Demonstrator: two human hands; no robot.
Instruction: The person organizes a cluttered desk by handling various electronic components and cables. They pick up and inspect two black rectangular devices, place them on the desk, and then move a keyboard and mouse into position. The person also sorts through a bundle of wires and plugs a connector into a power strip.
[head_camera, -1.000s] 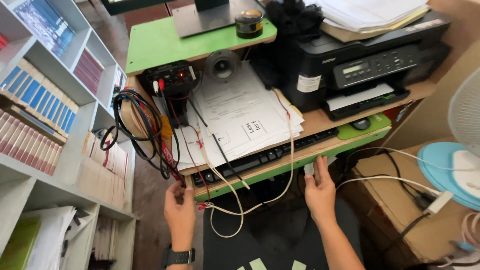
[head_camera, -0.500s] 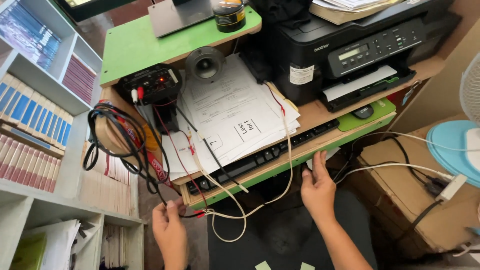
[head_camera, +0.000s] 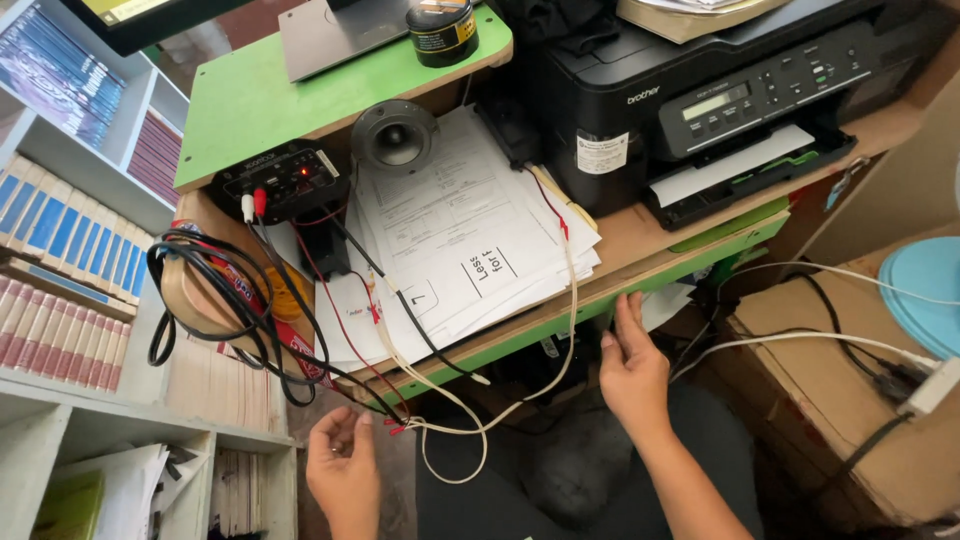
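Head: right hand (head_camera: 632, 372) at shelf edge (head_camera: 560, 320)

left hand (head_camera: 342, 462) cupped loosely, right hand (head_camera: 632, 367) raised flat.

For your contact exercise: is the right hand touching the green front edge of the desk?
Touching. The head view shows the right hand with its fingertips pressed against the green desk edge, no gap visible.

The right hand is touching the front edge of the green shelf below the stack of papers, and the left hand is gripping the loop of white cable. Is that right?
Not quite. The head view shows the left hand open with its palm up beside the white cable, not gripping it. The right hand does touch the front edge of the green shelf below the stack of papers.
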